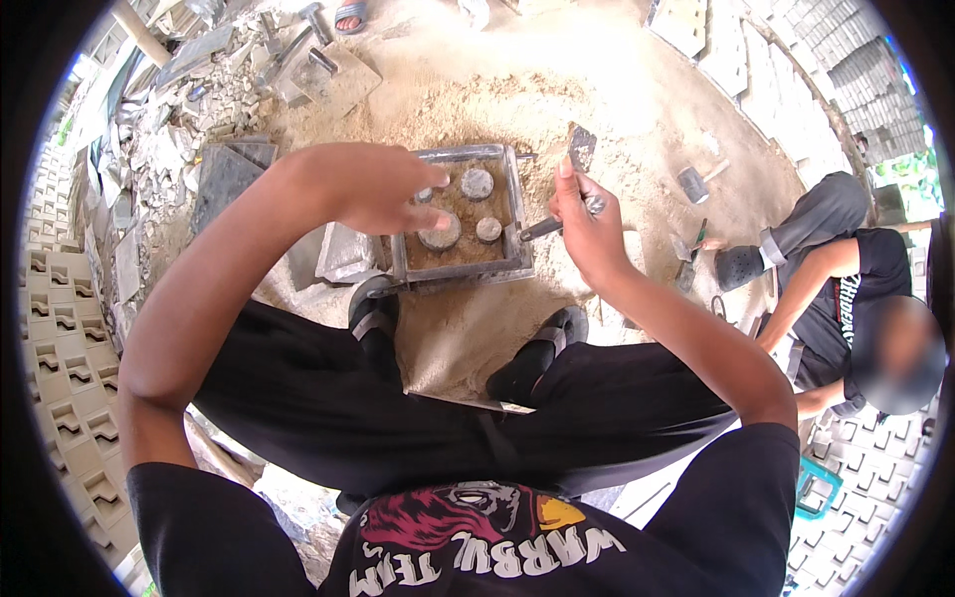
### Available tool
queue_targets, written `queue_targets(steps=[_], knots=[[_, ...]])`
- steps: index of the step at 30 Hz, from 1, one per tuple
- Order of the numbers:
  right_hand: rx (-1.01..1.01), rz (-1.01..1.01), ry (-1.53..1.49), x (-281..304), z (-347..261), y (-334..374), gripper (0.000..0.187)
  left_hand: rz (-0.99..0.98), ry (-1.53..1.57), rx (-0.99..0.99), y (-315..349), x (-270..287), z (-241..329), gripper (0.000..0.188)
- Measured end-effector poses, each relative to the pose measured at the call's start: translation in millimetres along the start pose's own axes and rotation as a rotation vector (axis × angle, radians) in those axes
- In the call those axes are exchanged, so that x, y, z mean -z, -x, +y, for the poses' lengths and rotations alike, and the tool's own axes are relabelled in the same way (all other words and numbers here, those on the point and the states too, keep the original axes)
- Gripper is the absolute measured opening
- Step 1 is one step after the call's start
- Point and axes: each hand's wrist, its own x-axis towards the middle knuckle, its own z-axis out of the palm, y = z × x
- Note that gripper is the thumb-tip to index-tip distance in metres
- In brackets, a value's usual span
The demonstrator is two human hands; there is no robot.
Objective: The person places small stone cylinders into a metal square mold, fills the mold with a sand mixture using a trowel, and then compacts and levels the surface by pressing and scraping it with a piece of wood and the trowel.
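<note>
In front of my feet lies a square metal frame (512, 199) filled with brown sand. Several round grey discs sit in the sand, among them a larger one (477, 184) at the far side and a small one (488, 230) nearer the right. My left hand (383, 189) is over the frame's left side, thumb and fingers apart around the discs there; whether it touches one is unclear. Just right of the frame, my right hand (589, 224) is closed around a small trowel (581, 149), its flat blade pointing up and away and its dark handle end reaching toward the frame's edge.
A hammer (320, 60) lies on a board at the far left, beside broken rubble (159, 139). Dark slabs (229, 179) lie left of the frame. A mallet (693, 183) rests on the sand at right. Another person (836, 269) sits at the right.
</note>
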Motion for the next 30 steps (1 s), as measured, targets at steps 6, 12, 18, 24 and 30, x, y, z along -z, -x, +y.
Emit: queue_targets(steps=[6,12,18,24,30], knots=[[-0.088,0.038,0.019,-3.5,-7.7,-7.7,0.051,-0.047,0.001,0.042,2.3,-1.7,3.8,0.060],[-0.068,-0.028,0.069,-5.3,-5.1,-41.2,0.052,-0.030,-0.005,0.006,-0.1,-5.7,-4.9,0.061],[0.046,-0.061,0.063,-17.6,-0.6,-54.5,0.056,-0.021,0.003,0.005,4.6,-4.6,-6.5,0.061],[0.220,-0.034,0.127,-34.7,8.5,-59.8,0.059,0.030,-0.012,0.025,6.3,10.1,-1.7,0.064],[0.083,0.185,0.159,-46.1,-2.5,-79.2,0.056,0.120,-0.071,0.019,10.7,23.4,8.2,0.066]])
